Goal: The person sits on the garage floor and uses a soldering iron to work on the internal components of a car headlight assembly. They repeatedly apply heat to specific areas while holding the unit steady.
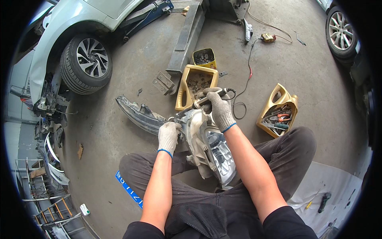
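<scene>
Grey floor (147, 55) spreads around the person seated low with bent legs, a pale car (109, 8) up to the left; from where I stand, just the one head view serves. Between the knees lies the lamp (201, 145), clear lens toward the person's right, pale housing to the left. The hands are apart: the right hand (220, 106) is wrapped around a tool (199, 103) with a cord, angled at the far end of the housing, while the left hand (168, 136) curls by its left edge, pinching or just bracing, I cannot tell. To my eye, some repair on the housing is in hand, and the next move calls for a steady lamp and a well-aimed tip. Just beyond sits a cut jug (183, 89) of small parts.
</scene>
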A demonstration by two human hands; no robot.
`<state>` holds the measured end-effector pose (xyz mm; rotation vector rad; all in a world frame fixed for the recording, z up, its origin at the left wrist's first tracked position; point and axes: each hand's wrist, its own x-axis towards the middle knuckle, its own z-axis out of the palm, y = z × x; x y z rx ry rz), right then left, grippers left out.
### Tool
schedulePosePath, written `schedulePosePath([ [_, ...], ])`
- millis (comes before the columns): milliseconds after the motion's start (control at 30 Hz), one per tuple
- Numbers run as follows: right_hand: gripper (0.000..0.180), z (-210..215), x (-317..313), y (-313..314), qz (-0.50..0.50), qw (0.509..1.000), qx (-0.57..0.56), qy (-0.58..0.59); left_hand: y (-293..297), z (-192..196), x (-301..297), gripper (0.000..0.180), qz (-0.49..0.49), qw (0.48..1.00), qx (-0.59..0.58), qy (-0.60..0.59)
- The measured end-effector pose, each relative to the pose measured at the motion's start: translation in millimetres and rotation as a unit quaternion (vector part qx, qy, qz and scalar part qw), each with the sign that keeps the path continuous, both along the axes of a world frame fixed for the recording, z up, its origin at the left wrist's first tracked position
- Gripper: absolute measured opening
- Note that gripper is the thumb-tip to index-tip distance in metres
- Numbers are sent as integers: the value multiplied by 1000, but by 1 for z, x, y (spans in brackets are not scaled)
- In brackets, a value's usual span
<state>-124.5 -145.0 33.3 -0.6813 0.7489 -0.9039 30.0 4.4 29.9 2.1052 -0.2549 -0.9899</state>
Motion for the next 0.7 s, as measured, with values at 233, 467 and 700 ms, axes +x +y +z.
schedulePosePath([
  [233,21,0,3,0,-2,997,69,22,3,1,-3,30,-129,971,43,-197],
  [467,22,-5,4,-4,-20,991,118,54,4,-1,-1,27,-51,983,-30,-174],
  [700,32,-12,0,-7,-41,983,141,112,11,-25,3,17,173,967,-142,-123],
])
